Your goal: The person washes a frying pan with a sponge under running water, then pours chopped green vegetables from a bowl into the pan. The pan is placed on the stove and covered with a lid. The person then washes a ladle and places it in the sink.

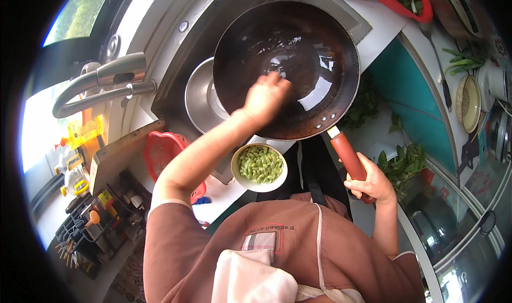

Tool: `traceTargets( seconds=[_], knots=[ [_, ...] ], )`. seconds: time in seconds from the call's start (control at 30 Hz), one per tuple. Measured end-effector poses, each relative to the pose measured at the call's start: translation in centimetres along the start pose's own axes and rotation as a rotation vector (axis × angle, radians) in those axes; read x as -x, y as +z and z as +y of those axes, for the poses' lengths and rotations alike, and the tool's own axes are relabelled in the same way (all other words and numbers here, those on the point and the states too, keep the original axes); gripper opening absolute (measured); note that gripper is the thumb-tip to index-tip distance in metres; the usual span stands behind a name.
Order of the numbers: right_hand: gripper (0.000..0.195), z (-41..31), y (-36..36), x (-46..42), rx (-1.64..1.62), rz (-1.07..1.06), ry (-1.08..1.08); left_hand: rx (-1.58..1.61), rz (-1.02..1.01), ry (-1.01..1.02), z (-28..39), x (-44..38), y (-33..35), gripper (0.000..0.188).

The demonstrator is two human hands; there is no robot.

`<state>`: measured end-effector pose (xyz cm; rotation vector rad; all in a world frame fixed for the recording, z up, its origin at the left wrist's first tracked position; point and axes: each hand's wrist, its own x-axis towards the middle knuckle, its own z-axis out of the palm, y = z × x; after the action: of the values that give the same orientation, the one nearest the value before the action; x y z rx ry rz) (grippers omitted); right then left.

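Note:
A dark wok with some water in it is held over the sink. My right hand is closed around its red handle. My left hand reaches inside the wok with its fingers bent down near the water; they are blurred, and whether they hold anything is hidden. A pale bowl of shelled green beans stands just below the wok's near rim. Partly covered by the wok, a stainless steel basin lies in the sink.
A metal faucet rises at the left, above a red plastic basket and a wooden board. On the right counter are a spatula, a patterned bowl and a red basket of greens. Leafy plants lie lower, by the cabinets.

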<state>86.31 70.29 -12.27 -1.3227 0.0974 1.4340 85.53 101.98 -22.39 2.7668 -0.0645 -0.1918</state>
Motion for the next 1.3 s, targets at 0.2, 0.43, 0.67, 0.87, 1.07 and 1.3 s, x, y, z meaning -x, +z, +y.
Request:
traceTargets(
  seconds=[0.2,0.43,0.67,0.87,1.07,1.3],
  knots=[
    [0.050,-0.5,1.1,0.0,0.034,0.017,0.043,0.171,0.259,0.217,4.7,-7.8,2.5,0.021],
    [0.047,-1.5,1.6,-0.2,0.078,0.073,0.100,0.315,0.820,-0.364,3.0,-15.2,2.5,0.021],
    [0.045,-2.0,1.8,-0.6,0.105,0.079,0.099,0.577,0.468,-0.117,6.6,-11.8,3.2,0.018],
    [0.044,-2.3,2.1,-0.9,0.174,0.088,0.110,0.481,0.721,-0.365,4.4,-15.2,3.4,0.017],
    [0.044,-2.4,2.0,-0.9,0.186,0.111,0.133,0.514,0.627,-0.115,4.2,-14.3,2.5,0.017],
    [0.044,-2.3,1.6,-1.0,0.132,0.086,0.100,0.726,0.190,0.040,6.8,-8.6,2.0,0.008]
  ],
)
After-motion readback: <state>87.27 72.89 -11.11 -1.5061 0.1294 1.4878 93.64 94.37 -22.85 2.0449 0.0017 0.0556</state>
